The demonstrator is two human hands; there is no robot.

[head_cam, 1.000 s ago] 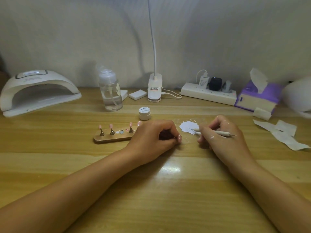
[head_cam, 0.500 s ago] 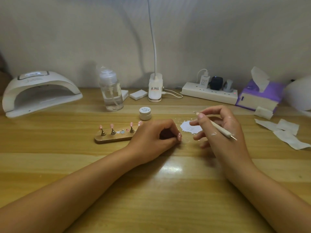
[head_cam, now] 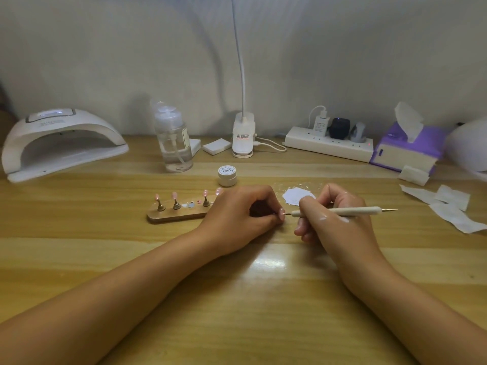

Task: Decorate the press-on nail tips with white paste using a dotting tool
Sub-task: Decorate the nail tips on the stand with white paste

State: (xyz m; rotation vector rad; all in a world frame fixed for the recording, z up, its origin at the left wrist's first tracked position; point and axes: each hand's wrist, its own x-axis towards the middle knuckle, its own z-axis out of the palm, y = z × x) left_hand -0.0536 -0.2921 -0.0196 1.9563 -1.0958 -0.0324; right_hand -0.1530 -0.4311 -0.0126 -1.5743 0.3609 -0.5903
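Note:
My left hand [head_cam: 238,216] rests on the table with its fingers curled round a pink nail tip [head_cam: 282,213] on a small stand, mostly hidden inside the fist. My right hand [head_cam: 333,218] grips a white dotting tool [head_cam: 342,211] lying level, its left metal point touching or just short of that nail tip. A patch of white paste [head_cam: 295,194] is spread on the table just behind the hands. A wooden holder [head_cam: 175,216] to the left carries several more pink nail tips [head_cam: 174,195] on stands. White smears mark the back of my right hand.
A small white jar [head_cam: 227,175] stands behind the holder. A clear pump bottle [head_cam: 174,143], a nail lamp [head_cam: 59,143], a clip lamp base [head_cam: 243,137], a power strip [head_cam: 329,146] and a purple tissue box [head_cam: 407,148] line the back. Paper wipes [head_cam: 448,206] lie at right.
My right hand lifted the dotting tool off the paste patch, then came down and left, so the tool lies level with its point at the nail tip in my left hand.

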